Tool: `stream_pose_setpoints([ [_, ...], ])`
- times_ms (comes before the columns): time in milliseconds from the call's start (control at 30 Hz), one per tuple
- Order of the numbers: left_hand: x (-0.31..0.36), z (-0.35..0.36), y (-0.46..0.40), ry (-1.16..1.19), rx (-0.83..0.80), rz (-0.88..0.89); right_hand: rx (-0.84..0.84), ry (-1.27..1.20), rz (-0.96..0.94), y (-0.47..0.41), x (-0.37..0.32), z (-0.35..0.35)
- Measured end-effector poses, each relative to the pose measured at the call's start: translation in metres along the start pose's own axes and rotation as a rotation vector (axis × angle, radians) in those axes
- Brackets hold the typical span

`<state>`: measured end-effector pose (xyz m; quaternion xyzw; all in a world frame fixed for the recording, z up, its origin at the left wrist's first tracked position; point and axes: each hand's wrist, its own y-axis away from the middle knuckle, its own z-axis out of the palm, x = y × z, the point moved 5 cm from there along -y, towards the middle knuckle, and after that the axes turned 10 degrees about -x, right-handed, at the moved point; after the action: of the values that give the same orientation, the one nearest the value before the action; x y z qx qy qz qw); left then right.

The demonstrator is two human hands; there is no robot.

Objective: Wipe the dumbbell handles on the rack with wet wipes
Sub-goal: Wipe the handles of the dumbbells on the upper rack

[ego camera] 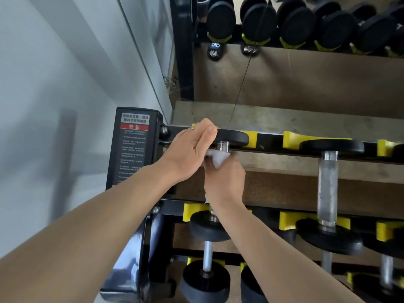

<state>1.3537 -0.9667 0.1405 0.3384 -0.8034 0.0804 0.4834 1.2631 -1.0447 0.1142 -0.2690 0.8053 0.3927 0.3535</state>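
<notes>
Rack plate [135, 136] — "警告", perhaps

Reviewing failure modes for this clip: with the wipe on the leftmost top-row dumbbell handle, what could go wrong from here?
1. The right hand covers most of the handle with the wet wipe; the bare end by the far head could be missed.
2. The left hand steadies the far head beside a yellow cradle; if the dumbbell rolls, fingers might get pinched.
3. A wet handle could be slippery.
</notes>
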Motion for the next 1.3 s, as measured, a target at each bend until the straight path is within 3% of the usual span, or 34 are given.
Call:
stream_pose_setpoints([
  [133,-0.002,0.000,-0.001,-0.004,0.004,0.014,0.002,-0.001,-0.021,-0.005,0.000,0.000],
  [367,-0.001,0.003,-0.003,-0.021,0.024,0.039,-0.263,-0.109,0.048,-0.011,0.021,-0.002],
  [567,-0.001,0.003,-0.003,-0.040,0.034,0.026,-0.355,0.231,-0.029,0.012,0.029,-0.013],
  [733,0.000,0.004,-0.002,-0.046,0.031,0.011,-0.204,0.597,-0.226,0.012,0.012,-0.037],
  [800,0.001,0.004,-0.002,-0.043,0.028,0.011,-0.171,0.520,-0.224,0.013,0.008,-0.047],
  [933,0.002,0.003,-0.001,-0.077,0.028,0.017,-0.064,0.058,-0.097,0.011,-0.006,-0.061],
  [1000,0.003,0.003,0.000,-0.108,0.033,0.017,-0.106,-0.094,-0.032,0.011,-0.012,-0.054],
  [1067,0.004,0.005,0.004,-0.117,0.082,-0.037,-0.163,-0.057,-0.081,0.017,-0.019,-0.048],
  [1200,0.009,0.010,0.036,0.170,0.432,-0.213,-0.291,0.019,-0.111,0.026,-0.014,-0.054],
  [1233,0.009,0.015,0.044,0.227,0.434,-0.256,-0.333,0.022,-0.103,0.026,-0.011,-0.057],
  [1300,0.010,0.030,0.049,0.295,0.278,-0.303,-0.436,0.004,-0.084,0.027,-0.007,-0.063],
])
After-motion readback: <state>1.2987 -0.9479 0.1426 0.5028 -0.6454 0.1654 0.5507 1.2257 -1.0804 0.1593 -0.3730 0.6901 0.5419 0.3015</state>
